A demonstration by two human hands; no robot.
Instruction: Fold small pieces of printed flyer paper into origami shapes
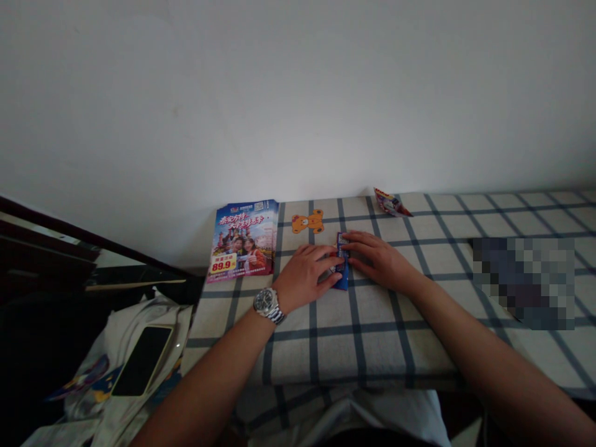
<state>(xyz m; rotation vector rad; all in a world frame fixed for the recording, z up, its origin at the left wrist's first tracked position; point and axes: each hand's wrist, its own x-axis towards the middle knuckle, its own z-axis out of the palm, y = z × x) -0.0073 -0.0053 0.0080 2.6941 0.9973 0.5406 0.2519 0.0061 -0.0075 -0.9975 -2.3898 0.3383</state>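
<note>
At the back of the table, a big pale wall (298, 93) rises. Checked tablecloth (335, 341) covers the tabletop, white-ish w/ dark blue lines. Off the L side: a crumpled pale bag (116, 329), partly in dark. Far R on the cloth, a pixelated patch (526, 282), contents can't be made out. Back L: stack of flyers (244, 242), castle pic & "89.9" on top. Mid-table, L hand (302, 276) & R hand (379, 257), both palm down, close tog., fingers part-bent. Phone (142, 360) on the bag, screen dark. Near the wall, R of centre, a small creased paper (391, 203) w/ pointed ends. Flat on cloth beyond the L hand: orange bear (307, 221). Narrow folded paper (343, 280), mostly blue, lies btwn the hands, fingers of both touching it; can't tell if gripped or just pressed. Metal watch (265, 302) on L wrist.
</note>
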